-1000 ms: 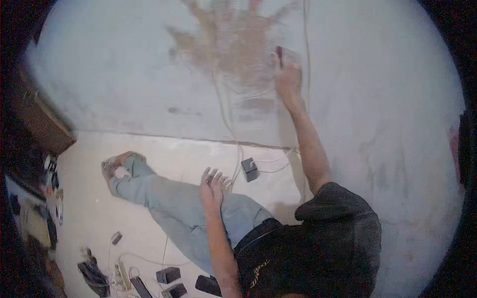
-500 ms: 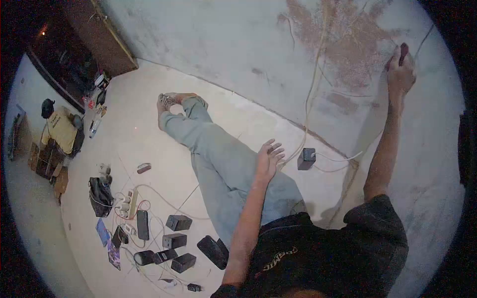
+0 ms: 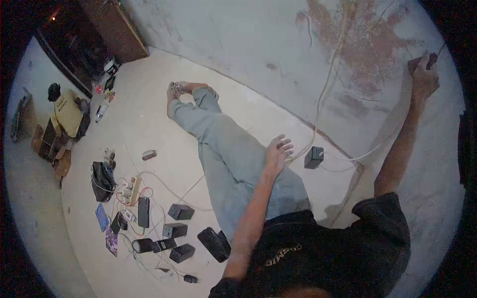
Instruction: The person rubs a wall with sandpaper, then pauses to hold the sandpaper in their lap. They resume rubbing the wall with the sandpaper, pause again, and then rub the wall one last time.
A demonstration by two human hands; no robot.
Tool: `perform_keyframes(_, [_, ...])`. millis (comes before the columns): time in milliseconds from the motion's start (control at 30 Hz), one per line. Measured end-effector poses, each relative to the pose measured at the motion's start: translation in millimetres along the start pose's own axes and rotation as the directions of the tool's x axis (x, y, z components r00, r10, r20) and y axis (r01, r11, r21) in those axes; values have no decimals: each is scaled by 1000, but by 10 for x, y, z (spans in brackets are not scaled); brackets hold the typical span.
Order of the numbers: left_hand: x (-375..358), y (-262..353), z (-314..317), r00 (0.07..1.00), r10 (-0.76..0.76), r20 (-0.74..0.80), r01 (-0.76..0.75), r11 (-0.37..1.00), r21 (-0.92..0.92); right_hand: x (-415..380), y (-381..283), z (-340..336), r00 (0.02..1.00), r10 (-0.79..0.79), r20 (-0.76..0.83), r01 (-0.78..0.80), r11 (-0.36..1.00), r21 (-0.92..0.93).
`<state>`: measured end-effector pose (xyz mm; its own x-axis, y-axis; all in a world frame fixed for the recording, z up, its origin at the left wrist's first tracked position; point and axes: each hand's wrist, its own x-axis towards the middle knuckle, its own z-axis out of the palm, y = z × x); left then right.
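Note:
My right hand [image 3: 426, 79] is raised against the grey wall [image 3: 258, 44], closed around a dark object [image 3: 431, 60] beside the reddish-brown patch [image 3: 365, 44]. What the object is cannot be made out. My left hand [image 3: 279, 153] rests over my thigh, palm up, with its fingers apart and nothing in it. A black box-shaped adapter [image 3: 314, 157] with a white cable stands on the floor to the right of my left hand. A pale cable [image 3: 325, 94] hangs down the wall between my two hands.
Several black blocks [image 3: 181, 212], a power strip [image 3: 134, 190], phones [image 3: 143, 212] and tangled cables lie left of my legs. A black bag [image 3: 102, 181] is beyond them. A person in a yellow shirt [image 3: 68, 114] sits at the far left near cardboard boxes [image 3: 48, 139].
The view has shifted, so the scene sits differently in the frame. My right hand has turned a little on the wall, and more of the dark object shows. My left hand stays over my thigh.

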<state>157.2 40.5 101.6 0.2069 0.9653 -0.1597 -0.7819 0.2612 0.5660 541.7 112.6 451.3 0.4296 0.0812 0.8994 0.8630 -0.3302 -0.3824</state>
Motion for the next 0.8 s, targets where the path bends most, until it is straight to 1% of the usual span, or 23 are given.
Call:
perform_keyframes(33, [-29, -2, 33, 999, -8, -34, 8, 1000, 7, -62, -41, -31, 1000, -29, -12, 29, 998, 49])
perform_keyframes(67, [-39, 3, 57, 998, -14, -66, 14, 1000, 12, -152, -41, -24, 999, -20, -26, 21, 998, 53])
perform_keyframes(100, [-16, 15, 34, 996, -60, -72, 59, 998, -16, -288, -17, 2, 999, -42, -6, 42, 991, 130])
perform_keyframes(133, [35, 40, 0, 996, -65, -64, 64, 998, -14, -443, 19, 31, 997, -71, 20, 65, 978, 200])
perform_keyframes(200, [48, -5, -29, 988, -130, -84, 127, 991, -43, -771, 15, 38, 995, -38, 97, 8, 959, 284])
perform_keyframes(233, [-46, -102, -25, 985, -150, -85, 146, 988, -51, -890, 52, -36, 994, -44, 104, 15, 964, 266])
perform_keyframes(300, [-53, -64, -11, 996, 93, 8, -93, 980, 178, -981, -33, -93, 964, -151, 221, 120, 982, 146])
perform_keyframes(333, [-26, -15, 5, 994, 112, 16, -113, 977, 178, -958, -70, -77, 967, -152, 207, 120, 980, 161])
perform_keyframes(400, [-8, -19, -12, 1000, -17, -25, 16, 1000, -20, -899, -79, -9, 983, -177, 42, 166, 969, 185])
perform_keyframes(433, [-24, -23, -16, 999, -4, -34, 3, 1000, -30, -822, -49, 32, 981, -188, 45, 175, 964, 200])
perform_keyframes(500, [-54, 30, 69, 995, -55, -87, 53, 998, -27, -563, -68, -18, 993, -102, -56, 114, 952, 286])
perform_keyframes(533, [-80, 42, 97, 994, -61, -88, 59, 998, -33, -490, -128, -83, 993, -108, -54, 119, 952, 281])
perform_keyframes(567, [-95, 64, 131, 993, -54, -104, 52, 999, -15, -425, -310, -286, 994, 28, 102, -64, 928, 368])
perform_keyframes(600, [-67, 42, 123, 992, -54, -110, 54, 999, 2, -354, -346, -416, 955, 153, 254, -250, 874, 416])
perform_keyframes(633, [-67, 15, 98, 996, -2, -86, 6, 999, 49, -326, -87, -100, 968, 141, 208, -205, 923, 326])
perform_keyframes(667, [-52, -35, 44, 998, 42, -46, -38, 995, 90, -380, 25, 122, 973, 121, 198, -178, 936, 302])
perform_keyframes(700, [-54, -34, 52, 999, 12, -38, -8, 993, 120, -403, 175, 199, 979, 102, 177, -148, 953, 266])
perform_keyframes(733, [-78, -20, 85, 999, -21, -25, 24, 989, 148, -506, 64, 39, 919, 108, 380, -346, 685, 641])
perform_keyframes(767, [-188, 37, 185, 1000, 28, -1, -27, 981, 190, -644, 140, 190, 931, -311, -191, 364, 829, 425])
perform_keyframes(800, [-121, 9, 109, 1000, 3, -23, 0, 992, 123, -671, -68, -100, 991, -129, 45, 103, 923, 372])
